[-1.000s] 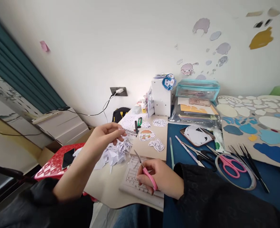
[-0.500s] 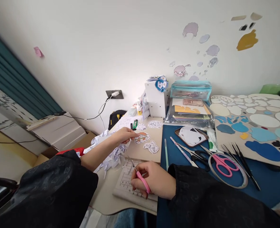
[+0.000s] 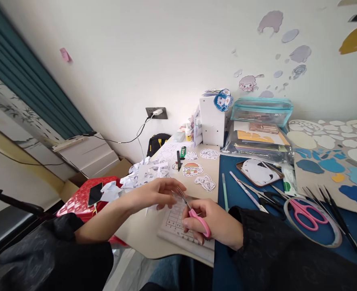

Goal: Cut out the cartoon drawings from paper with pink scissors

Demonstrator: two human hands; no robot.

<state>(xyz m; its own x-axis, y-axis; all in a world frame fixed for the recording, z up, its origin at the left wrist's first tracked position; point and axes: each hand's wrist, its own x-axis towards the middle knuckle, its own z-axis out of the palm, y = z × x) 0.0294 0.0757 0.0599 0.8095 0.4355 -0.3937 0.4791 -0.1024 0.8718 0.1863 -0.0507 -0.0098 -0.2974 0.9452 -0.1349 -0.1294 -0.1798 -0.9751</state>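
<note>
My right hand [image 3: 210, 220] is closed round small pink-handled scissors [image 3: 193, 211], blades pointing up-left, resting over a printed grid sheet [image 3: 178, 226] at the near edge of the beige board [image 3: 142, 232]. My left hand [image 3: 158, 193] hovers just left of the scissor tips, fingers loosely spread over the sheet, nothing clearly in them. Beyond it lies a heap of white paper scraps [image 3: 145, 173]. Cut-out cartoon stickers [image 3: 196, 171] lie on the board further back.
A red basket [image 3: 81, 198] with a phone [image 3: 95, 194] stands at the left. On the blue mat [image 3: 257, 202] lie pens, black scissors [image 3: 265, 196], larger pink scissors [image 3: 307, 210] and several brushes. White drawers [image 3: 211, 123], a teal case [image 3: 261, 109] and a board of paper shapes [image 3: 332, 157] stand behind.
My left hand reached out to the stickers, then drew back toward the scissors and the grid sheet. The small strip it held a second ago is no longer in it. The right hand stayed put.
</note>
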